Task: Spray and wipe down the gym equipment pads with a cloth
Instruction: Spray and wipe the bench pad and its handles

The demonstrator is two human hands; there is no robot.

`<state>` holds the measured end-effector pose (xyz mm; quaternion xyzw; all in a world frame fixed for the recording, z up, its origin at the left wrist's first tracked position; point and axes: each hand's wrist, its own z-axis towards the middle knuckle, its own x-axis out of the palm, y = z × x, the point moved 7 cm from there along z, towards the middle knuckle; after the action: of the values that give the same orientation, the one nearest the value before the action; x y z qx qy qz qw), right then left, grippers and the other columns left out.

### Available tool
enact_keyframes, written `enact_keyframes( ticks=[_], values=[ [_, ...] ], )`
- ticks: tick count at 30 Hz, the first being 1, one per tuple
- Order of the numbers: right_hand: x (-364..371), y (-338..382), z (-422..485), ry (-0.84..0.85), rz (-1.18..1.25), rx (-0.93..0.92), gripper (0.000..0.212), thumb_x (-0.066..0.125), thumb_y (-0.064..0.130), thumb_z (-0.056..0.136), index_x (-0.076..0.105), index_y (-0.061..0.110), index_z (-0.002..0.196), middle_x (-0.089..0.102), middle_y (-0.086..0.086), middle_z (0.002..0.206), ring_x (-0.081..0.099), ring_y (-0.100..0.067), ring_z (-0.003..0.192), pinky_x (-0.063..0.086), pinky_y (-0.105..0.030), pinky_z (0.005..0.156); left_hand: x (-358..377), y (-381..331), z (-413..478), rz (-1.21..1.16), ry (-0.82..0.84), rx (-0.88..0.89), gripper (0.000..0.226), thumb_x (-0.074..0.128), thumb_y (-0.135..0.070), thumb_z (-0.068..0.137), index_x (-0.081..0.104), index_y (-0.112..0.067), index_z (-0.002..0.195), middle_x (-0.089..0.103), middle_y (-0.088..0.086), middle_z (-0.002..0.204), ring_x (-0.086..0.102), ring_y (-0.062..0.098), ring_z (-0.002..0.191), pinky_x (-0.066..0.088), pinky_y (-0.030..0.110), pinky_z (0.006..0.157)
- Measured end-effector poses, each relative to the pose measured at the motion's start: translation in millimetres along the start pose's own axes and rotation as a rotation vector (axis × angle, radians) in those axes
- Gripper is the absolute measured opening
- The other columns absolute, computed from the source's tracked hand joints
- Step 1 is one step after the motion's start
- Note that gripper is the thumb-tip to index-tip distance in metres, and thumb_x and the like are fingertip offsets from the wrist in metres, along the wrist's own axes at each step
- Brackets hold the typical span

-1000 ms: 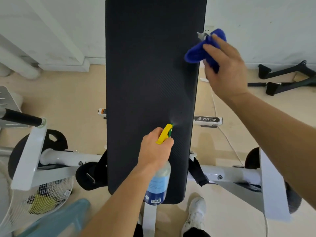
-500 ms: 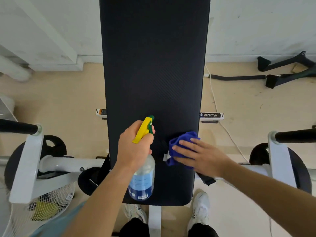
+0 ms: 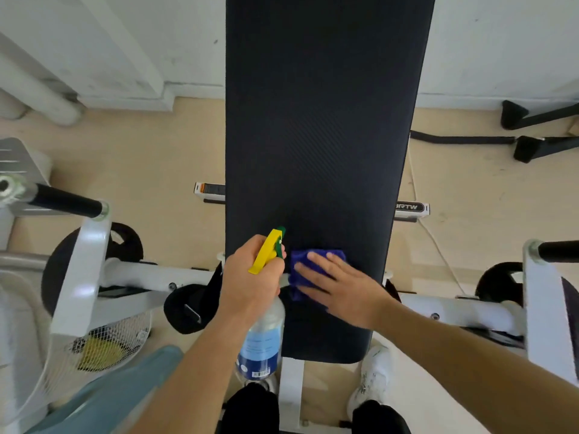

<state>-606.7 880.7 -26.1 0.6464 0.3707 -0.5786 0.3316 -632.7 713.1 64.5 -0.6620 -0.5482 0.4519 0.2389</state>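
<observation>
Over a beige floor [image 3: 163, 170], faces a long black pad [image 3: 319, 136]. At its near end, grips a bottle [image 3: 261, 349] in the left hand [image 3: 247, 280], fingers curled round the neck, nozzle aimed up the pad, likely ready to spray. Just right of it, presses a blue cloth [image 3: 300, 261] flat under the right hand [image 3: 341, 286], fingers straight and spread, for wiping. Farther up, nothing but bare pad, probably yet to be wiped.

The single wide-angle head view looks steeply down along a long black textured bench pad [image 3: 319, 136], which runs up the frame's middle. It sits close above the pad's near end, a white shoe [image 3: 374, 380] at the bottom edge, white wall [image 3: 501, 42] at top.
</observation>
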Motion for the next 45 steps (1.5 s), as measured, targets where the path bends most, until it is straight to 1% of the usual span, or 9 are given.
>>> enact_keyframes(
  ticks=[4, 11, 13, 18, 22, 26, 32, 38, 45],
  values=[
    [2, 6, -2, -0.026, -0.057, -0.145, 0.059, 0.059, 0.027, 0.088, 0.048, 0.027, 0.146, 0.031, -0.005, 0.161, 0.025, -0.035, 0.149, 0.011, -0.052, 0.119, -7, 17, -2, 0.008, -0.019, -0.019, 0.018, 0.054, -0.021, 0.074, 0.067, -0.015, 0.085, 0.069, 0.022, 0.089, 0.054, 0.014, 0.059, 0.054, 0.034, 0.053],
    [-95, -148, 77, -0.325, 0.0, 0.581, 0.066, 0.061, 0.028, 0.092, 0.036, 0.017, 0.152, 0.021, -0.012, 0.164, 0.011, -0.043, 0.15, 0.013, -0.058, 0.121, -8, 41, -8, 0.022, -0.026, -0.035, 0.008, 0.059, -0.005, 0.09, 0.067, -0.007, 0.088, 0.063, 0.027, 0.086, 0.05, 0.012, 0.058, 0.053, 0.035, 0.056],
    [-84, -121, 87, -0.303, -0.011, 0.518, 0.07, 0.063, 0.029, 0.089, 0.037, 0.017, 0.152, 0.02, -0.014, 0.164, 0.011, -0.045, 0.15, 0.012, -0.058, 0.12, -16, 43, -8, 0.01, -0.06, -0.034, 0.009, 0.059, -0.011, 0.087, 0.068, -0.01, 0.089, 0.066, 0.024, 0.088, 0.053, 0.015, 0.06, 0.055, 0.034, 0.055],
    [4, 37, 47, -0.017, 0.029, -0.059, 0.068, 0.07, 0.027, 0.084, 0.046, 0.022, 0.148, 0.022, -0.008, 0.164, 0.014, -0.038, 0.151, -0.001, -0.053, 0.118, -55, 58, -19, -0.023, -0.17, -0.09, 0.011, 0.059, -0.01, 0.091, 0.069, -0.014, 0.091, 0.069, 0.014, 0.084, 0.055, 0.018, 0.062, 0.051, 0.021, 0.052],
    [11, 52, 41, 0.062, -0.039, -0.295, 0.058, 0.06, 0.025, 0.09, 0.049, 0.024, 0.146, 0.023, -0.003, 0.162, 0.021, -0.034, 0.15, 0.002, -0.051, 0.118, -77, 71, -36, -0.029, -0.167, -0.124, 0.017, 0.055, -0.019, 0.075, 0.067, -0.012, 0.086, 0.061, 0.022, 0.073, 0.053, 0.024, 0.061, 0.051, 0.035, 0.05],
    [-51, -53, 92, -0.127, -0.062, 0.111, 0.07, 0.072, 0.025, 0.082, 0.048, 0.019, 0.147, 0.03, -0.009, 0.161, 0.025, -0.036, 0.149, 0.021, -0.052, 0.119, -76, 88, -50, -0.002, -0.146, -0.146, 0.013, 0.057, -0.016, 0.08, 0.065, -0.009, 0.087, 0.06, 0.021, 0.072, 0.053, 0.023, 0.06, 0.055, 0.044, 0.055],
    [-117, -152, 127, -0.264, 0.048, 0.512, 0.06, 0.053, 0.024, 0.098, 0.033, 0.019, 0.154, 0.016, -0.008, 0.166, 0.009, -0.036, 0.153, 0.014, -0.051, 0.123, -58, 100, -60, -0.025, -0.093, -0.118, 0.007, 0.059, -0.011, 0.088, 0.066, -0.012, 0.087, 0.054, 0.014, 0.069, 0.047, 0.018, 0.06, 0.049, 0.03, 0.055],
    [-130, -168, 138, -0.278, 0.079, 0.538, 0.058, 0.048, 0.025, 0.1, 0.03, 0.017, 0.154, 0.014, -0.01, 0.166, 0.006, -0.036, 0.153, 0.012, -0.052, 0.123, -53, 107, -51, 0.105, -0.067, -0.101, 0.014, 0.058, -0.031, 0.083, 0.059, -0.018, 0.078, 0.053, 0.01, 0.063, 0.047, 0.02, 0.058, 0.054, 0.055, 0.059],
    [-100, -60, 167, -0.226, 0.049, 0.33, 0.06, 0.056, 0.032, 0.093, 0.041, 0.018, 0.15, 0.026, -0.011, 0.163, 0.015, -0.038, 0.151, 0.015, -0.056, 0.122, -74, 111, -50, 0.186, -0.084, -0.05, 0.012, 0.056, -0.029, 0.084, 0.057, -0.02, 0.076, 0.055, 0.007, 0.063, 0.047, 0.018, 0.055, 0.046, 0.046, 0.056]
  ],
)
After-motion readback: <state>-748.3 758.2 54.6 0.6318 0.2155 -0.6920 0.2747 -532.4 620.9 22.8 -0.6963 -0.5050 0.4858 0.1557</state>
